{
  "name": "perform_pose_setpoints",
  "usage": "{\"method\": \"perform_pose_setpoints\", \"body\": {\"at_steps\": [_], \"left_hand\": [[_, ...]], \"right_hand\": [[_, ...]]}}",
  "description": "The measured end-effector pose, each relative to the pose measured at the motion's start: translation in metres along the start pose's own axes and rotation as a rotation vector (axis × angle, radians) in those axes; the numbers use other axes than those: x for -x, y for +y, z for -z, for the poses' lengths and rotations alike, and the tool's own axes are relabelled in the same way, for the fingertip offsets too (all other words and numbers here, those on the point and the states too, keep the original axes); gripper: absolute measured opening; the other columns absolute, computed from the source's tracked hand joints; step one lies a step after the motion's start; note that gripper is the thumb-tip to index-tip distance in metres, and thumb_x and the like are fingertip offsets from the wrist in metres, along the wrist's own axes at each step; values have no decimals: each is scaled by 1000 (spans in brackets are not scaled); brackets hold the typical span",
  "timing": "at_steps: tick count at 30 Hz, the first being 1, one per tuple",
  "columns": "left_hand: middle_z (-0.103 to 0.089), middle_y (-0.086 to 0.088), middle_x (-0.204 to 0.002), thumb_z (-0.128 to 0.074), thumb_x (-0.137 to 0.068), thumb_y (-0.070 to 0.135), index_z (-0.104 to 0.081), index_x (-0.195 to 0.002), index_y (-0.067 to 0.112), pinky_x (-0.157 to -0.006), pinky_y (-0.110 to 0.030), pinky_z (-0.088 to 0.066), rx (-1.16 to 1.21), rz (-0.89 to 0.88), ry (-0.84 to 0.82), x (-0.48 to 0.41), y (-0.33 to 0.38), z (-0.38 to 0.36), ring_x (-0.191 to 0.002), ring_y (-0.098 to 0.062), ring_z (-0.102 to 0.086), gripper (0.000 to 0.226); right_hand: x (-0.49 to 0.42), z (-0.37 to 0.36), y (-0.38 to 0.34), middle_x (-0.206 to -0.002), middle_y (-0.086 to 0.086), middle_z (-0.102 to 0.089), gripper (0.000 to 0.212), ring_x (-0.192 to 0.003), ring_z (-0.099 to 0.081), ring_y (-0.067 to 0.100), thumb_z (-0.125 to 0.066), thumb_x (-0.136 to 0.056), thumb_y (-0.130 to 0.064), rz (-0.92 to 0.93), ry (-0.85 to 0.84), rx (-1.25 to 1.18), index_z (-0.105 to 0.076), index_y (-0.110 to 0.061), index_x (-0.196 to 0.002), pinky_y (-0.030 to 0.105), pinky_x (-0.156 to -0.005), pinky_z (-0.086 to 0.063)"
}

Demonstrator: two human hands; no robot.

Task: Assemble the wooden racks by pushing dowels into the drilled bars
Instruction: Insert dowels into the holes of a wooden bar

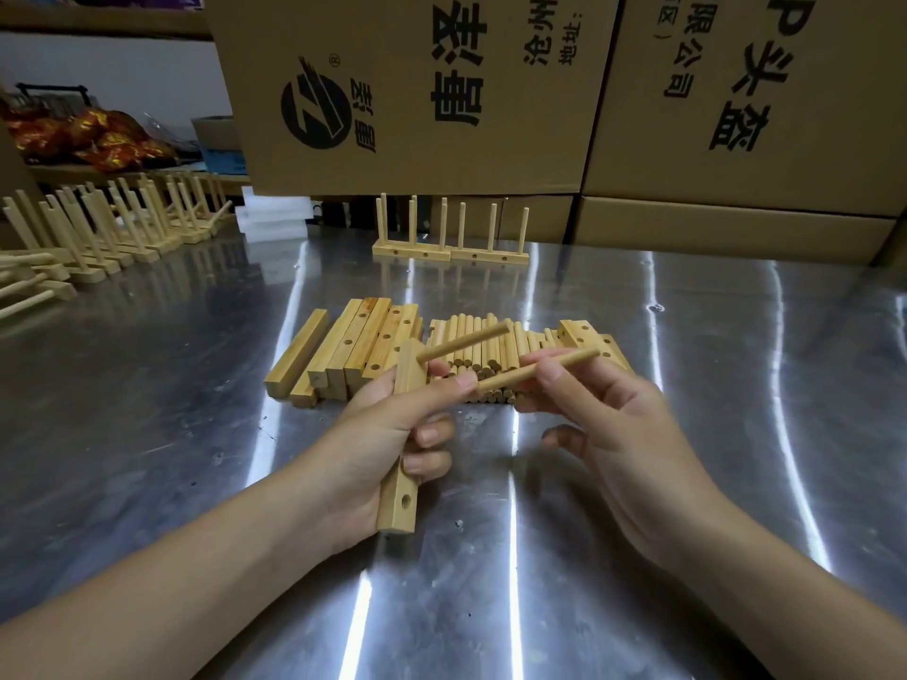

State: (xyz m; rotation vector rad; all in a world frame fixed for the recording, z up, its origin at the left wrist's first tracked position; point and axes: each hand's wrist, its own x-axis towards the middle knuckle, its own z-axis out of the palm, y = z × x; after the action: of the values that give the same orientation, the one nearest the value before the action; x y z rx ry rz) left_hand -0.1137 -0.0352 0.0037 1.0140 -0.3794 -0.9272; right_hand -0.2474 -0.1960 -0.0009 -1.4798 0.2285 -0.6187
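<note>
From here I see both hands bare: the left hand (387,434) and the right hand (623,434) show short, rounded fingernails. The left forearm (196,581) and the right forearm (785,596) are bare too, uncovered as far as I can see.
</note>
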Motion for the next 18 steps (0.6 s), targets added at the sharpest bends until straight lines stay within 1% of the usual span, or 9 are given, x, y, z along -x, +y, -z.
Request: {"method": "perform_pose_setpoints", "body": {"at_steps": [2, 4, 5, 7, 9, 11, 13, 16, 18], "left_hand": [[-65, -2, -80, -72, -95, 35, -58, -115, 13, -36, -15, -30, 62, 41, 18, 0, 3, -1, -48, -7, -41, 33], [-63, -5, -83, -57, -105, 42, -62, -112, 8, -35, -17, -32, 129, 76, 28, -1, 7, 0, -50, -9, -43, 35], [-63, -5, -84, -51, -107, 41, -64, -111, 7, -35, -18, -33, 143, 83, 31, -1, 8, 1, -51, -10, -44, 36], [-62, -5, -85, -49, -109, 40, -66, -111, 6, -38, -19, -37, 134, 88, 27, -1, 6, 3, -55, -11, -49, 38], [-64, -7, -89, -50, -108, 41, -70, -111, 7, -49, -22, -47, 91, 91, 23, -1, 3, 2, -66, -14, -58, 39], [-70, -8, -96, -53, -107, 43, -75, -109, 9, -72, -34, -59, 49, 91, 34, 0, 1, 0, -83, -20, -69, 41], [-73, -9, -100, -53, -108, 43, -77, -111, 9, -93, -45, -59, 31, 85, 30, 0, -1, -1, -97, -24, -73, 42], [-73, -10, -109, -50, -110, 43, -71, -133, 6, -108, -53, -55, 9, 90, -33, 4, -3, -4, -103, -25, -74, 49], [-74, -10, -112, -50, -109, 44, -66, -140, 5, -108, -51, -55, 10, 92, -51, 6, -3, -6, -102, -25, -75, 51]], "right_hand": [[-1, 1, -1, -111, 9, -79, 32, -104, -76, 23, -60, -103, -38, 18, -19, 17, -68, -9, -113, 29, -70, -55], [1, 1, -4, -92, 6, -77, 31, -85, -74, 23, -51, -111, -37, 91, -78, 138, -62, -8, -108, 33, -66, -51], [3, 1, -5, -80, 1, -71, 30, -73, -66, 19, -48, -112, -37, 161, -112, 261, -63, -13, -104, 34, -64, -48], [10, -1, -4, -70, -5, -54, 27, -62, -50, 10, -44, -111, -41, 285, -175, 554, -66, -28, -102, 27, -61, -40], [16, -3, -3, -65, -5, -50, 22, -58, -46, 15, -44, -110, -46, 338, -239, 766, -62, -34, -110, 25, -56, -33], [20, -5, -5, -62, -4, -51, 16, -54, -47, 21, -46, -109, -50, 340, -291, 837, -55, -37, -111, 28, -51, -31], [22, -7, -7, -63, -6, -53, 14, -55, -49, 22, -49, -107, -50, 364, -305, 847, -52, -37, -108, 29, -50, -32], [25, -10, -11, -68, -12, -56, 10, -60, -54, 19, -47, -106, -53, 429, -330, 940, -49, -43, -107, 28, -49, -36], [26, -12, -11, -74, -23, -56, 12, -64, -55, 13, -46, -105, -54, 455, -316, 1001, -50, -42, -108, 27, -51, -38]]}}
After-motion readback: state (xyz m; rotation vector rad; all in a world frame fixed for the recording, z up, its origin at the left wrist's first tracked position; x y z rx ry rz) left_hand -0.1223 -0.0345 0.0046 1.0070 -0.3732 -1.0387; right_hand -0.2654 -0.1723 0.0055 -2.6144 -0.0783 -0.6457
